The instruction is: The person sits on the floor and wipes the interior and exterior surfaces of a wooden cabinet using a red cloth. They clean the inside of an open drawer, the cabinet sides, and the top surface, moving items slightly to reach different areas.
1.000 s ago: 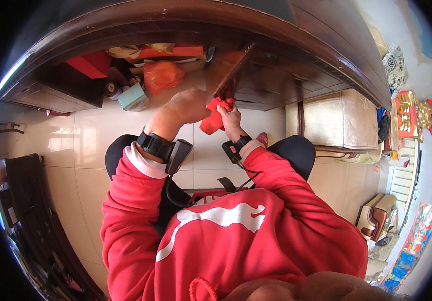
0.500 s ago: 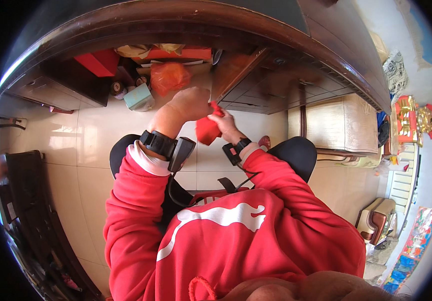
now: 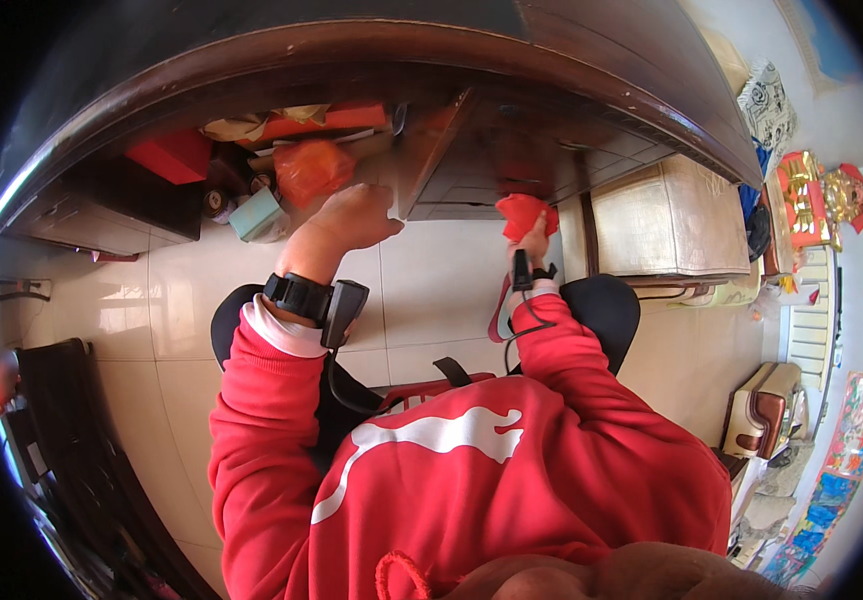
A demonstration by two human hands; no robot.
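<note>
A bunched red cloth (image 3: 525,216) is held in my right hand (image 3: 533,240), just in front of the dark wooden cabinet's panelled front (image 3: 481,190). My left hand (image 3: 354,214) is curled closed at the near edge of the cabinet's open compartment, left of that panel. Its fingertips point down and are partly hidden, so what they hold, if anything, does not show. Just behind the left hand lies an orange-red plastic bag (image 3: 313,172). A pale green box (image 3: 259,215), partly wrapped in clear plastic, stands to the left.
Two small jars (image 3: 217,205) and a red box (image 3: 171,156) sit in the left of the compartment. A cream upholstered seat (image 3: 651,220) stands at the right. Dark furniture (image 3: 81,440) lies at the lower left. Pale tiles (image 3: 441,280) cover the floor.
My hands have moved apart. The right hand has carried the red cloth to the right and toward the cabinet front. My left hand has let go of the cloth.
</note>
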